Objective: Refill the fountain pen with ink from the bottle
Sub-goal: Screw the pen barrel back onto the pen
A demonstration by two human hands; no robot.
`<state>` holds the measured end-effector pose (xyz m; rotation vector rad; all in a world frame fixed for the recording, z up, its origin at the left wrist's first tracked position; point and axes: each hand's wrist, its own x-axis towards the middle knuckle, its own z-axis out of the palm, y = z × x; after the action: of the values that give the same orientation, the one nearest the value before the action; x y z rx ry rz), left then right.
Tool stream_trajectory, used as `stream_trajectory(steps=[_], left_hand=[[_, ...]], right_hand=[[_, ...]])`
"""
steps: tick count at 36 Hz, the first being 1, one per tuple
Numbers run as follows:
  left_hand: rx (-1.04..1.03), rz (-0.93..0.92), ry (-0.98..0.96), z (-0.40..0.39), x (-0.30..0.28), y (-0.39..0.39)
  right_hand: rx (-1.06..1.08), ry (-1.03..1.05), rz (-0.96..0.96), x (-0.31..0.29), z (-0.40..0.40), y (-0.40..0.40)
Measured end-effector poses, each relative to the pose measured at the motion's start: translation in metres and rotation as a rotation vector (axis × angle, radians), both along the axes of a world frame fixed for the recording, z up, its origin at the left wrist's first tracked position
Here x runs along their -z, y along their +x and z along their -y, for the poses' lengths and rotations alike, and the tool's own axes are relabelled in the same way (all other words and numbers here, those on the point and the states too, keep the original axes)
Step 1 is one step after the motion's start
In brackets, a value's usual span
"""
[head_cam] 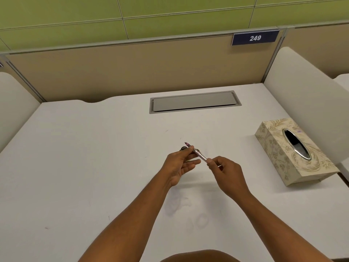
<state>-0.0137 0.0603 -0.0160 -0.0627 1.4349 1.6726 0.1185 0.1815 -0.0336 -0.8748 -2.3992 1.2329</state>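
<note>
A slim pinkish fountain pen [199, 155] is held above the white desk [94, 167], its dark tip pointing up and to the left. My left hand [181, 165] pinches the pen near the tip end. The rear end sits in my right hand [226, 173]. A small dark round object [183, 148], perhaps the ink bottle or its cap, shows just behind my left fingers and is mostly hidden by them.
A patterned tissue box [290, 152] lies at the right side of the desk. A grey cable hatch [194, 102] is set into the desk at the back. Beige partitions and white side panels enclose the desk.
</note>
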Motion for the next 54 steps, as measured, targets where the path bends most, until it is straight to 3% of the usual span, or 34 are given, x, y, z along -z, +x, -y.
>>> stream_trajectory(steps=[9,33,54], left_hand=[[-0.001,-0.007,-0.008,0.000,0.001,-0.001],[-0.021,-0.017,-0.006,0.004,-0.005,0.005],[-0.072,-0.034,-0.025,0.006,-0.005,0.013]], right_hand=[[0.001,-0.084,-0.045,-0.004,0.003,0.002],[0.007,0.012,-0.054,-0.003,0.009,0.002],[0.036,-0.154,-0.034,-0.006,0.015,0.009]])
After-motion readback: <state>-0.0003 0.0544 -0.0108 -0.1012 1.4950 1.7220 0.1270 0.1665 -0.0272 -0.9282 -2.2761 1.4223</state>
